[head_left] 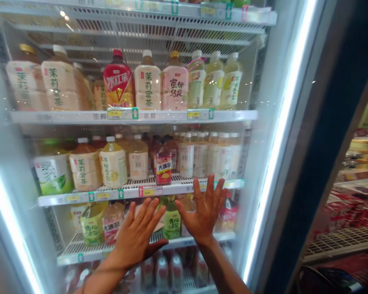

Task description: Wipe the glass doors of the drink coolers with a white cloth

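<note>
Head view
- Contact: left hand (138,237) and right hand (205,212) both pressed flat on the glass door (265,134), palms forward, in its lower half.
- Hand state: fingers spread apart on each, nothing gripped; thumbs turned inward toward each other, not touching.
- Direction: door straight ahead of the palms; no gap seen between skin and glass.
- Long axis: door upright, taller than wide; right edge beside the lit strip (279,143).
- Nearer hand: right hand higher and closer to the door's right edge, fingertips level with the front rail of the middle shelf (110,194); left hand lower, near the door's middle.
- Look of the door: clear glass with pale reflections and a hazy sheen, strongest toward the left edge; no handle in sight.
- Behind the glass: rows of tea bottles on wire shelves; a small red-labelled bottle (163,165) at the middle shelf's front edge; a green-labelled bottle (171,220) showing between the two hands.
- Beside: a wire rack (340,241) with packaged goods, well apart, past the dark frame on the right.
</note>
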`<state>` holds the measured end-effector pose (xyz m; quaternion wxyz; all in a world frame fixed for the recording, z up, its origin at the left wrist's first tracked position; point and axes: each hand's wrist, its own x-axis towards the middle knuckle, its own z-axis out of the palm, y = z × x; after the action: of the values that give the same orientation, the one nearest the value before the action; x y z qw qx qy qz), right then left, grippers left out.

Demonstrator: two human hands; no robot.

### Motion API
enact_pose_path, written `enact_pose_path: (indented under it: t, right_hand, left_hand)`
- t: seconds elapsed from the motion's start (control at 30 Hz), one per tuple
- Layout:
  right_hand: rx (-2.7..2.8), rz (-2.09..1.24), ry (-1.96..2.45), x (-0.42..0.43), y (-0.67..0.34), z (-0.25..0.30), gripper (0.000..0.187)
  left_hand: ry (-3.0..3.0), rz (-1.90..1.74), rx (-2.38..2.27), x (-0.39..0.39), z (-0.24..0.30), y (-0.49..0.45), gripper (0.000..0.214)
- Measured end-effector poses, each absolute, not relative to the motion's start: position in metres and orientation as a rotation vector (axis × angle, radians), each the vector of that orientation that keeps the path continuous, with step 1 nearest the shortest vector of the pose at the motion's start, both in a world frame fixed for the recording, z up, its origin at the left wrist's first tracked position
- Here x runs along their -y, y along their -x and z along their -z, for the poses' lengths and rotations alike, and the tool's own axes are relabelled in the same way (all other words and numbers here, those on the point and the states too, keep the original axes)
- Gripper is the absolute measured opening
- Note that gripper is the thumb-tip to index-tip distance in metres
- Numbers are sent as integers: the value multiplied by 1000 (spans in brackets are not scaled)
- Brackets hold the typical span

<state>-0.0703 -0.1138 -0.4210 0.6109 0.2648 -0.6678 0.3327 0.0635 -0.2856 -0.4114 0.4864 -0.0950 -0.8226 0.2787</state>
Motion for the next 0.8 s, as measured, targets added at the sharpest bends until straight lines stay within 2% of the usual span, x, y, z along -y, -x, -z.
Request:
enact_pose_path:
  t: [0.2,0.33,0.43,0.63,0.7,0.8]
  right_hand:
    - [1525,-794,-633,113,71,422,84]
    - [1520,-797,-620,114,70,421,83]
    - [1521,-792,-615,114,69,421,82]
    - [1509,-770,-609,114,70,421,77]
    - [1508,-762,-601,114,70,421,78]
    - [1515,-750,-593,114,69,420,79]
  left_hand:
    - [56,-496,1870,284,335,-48,94]
    - [153,-601,1925,269,369,-44,103]
    - [273,-721,1972,267,391,-46,102]
    - [94,-555,1864,275,320,-38,91]
    - [106,-561,1884,273,333,-40,96]
    - [310,-707,1990,274,383,-49,101]
